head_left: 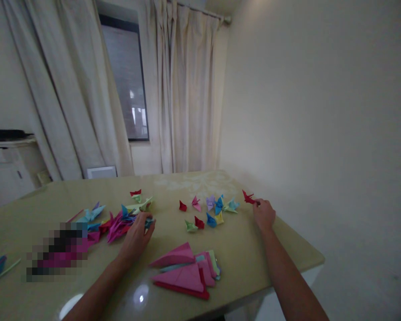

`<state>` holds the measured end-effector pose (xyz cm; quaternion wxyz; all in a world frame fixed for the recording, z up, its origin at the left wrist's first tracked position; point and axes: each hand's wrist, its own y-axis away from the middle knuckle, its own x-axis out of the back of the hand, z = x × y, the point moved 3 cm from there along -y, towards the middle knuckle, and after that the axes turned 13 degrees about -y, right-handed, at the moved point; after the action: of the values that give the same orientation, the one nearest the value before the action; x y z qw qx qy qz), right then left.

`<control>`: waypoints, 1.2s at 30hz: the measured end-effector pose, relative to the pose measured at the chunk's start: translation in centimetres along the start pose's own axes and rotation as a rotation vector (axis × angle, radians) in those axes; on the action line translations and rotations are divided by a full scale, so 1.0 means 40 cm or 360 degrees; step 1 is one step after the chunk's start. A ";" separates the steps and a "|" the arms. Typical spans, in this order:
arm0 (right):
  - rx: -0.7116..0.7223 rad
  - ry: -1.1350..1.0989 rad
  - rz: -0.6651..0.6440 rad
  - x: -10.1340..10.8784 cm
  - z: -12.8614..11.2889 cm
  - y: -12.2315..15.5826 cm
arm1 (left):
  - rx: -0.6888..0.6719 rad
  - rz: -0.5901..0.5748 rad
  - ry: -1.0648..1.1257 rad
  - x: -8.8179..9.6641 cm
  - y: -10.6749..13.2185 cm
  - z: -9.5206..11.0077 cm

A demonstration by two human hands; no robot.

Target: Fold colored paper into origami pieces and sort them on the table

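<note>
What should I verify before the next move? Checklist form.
1. Right grip holding the small red folded-paper figure: ok, pinched.
2. That figure apart from the pale-blue folded-paper figure: ok, gap visible.
3. Left grip away from the multicoloured folded-paper pile: not ok, at its edge.
4. Left grip holding a piece: cannot tell, partly hidden.
5. Both grips off the pink folded-paper wedges: ok.

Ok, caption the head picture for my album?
Right hand holding a red origami crane, left hand at a colorful folded-paper pile.
</note>
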<state>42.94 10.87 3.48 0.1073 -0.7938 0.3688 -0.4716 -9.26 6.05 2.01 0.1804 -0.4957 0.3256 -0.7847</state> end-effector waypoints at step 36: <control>0.1192 -0.1488 -0.1291 -0.136 -0.628 0.352 | -0.0055 -0.0482 0.0532 -0.037 0.015 0.050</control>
<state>13.78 9.12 5.91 0.3352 -0.8968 -0.2258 -0.1800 -6.83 5.85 1.19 -0.0045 -0.4051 0.2863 -0.8683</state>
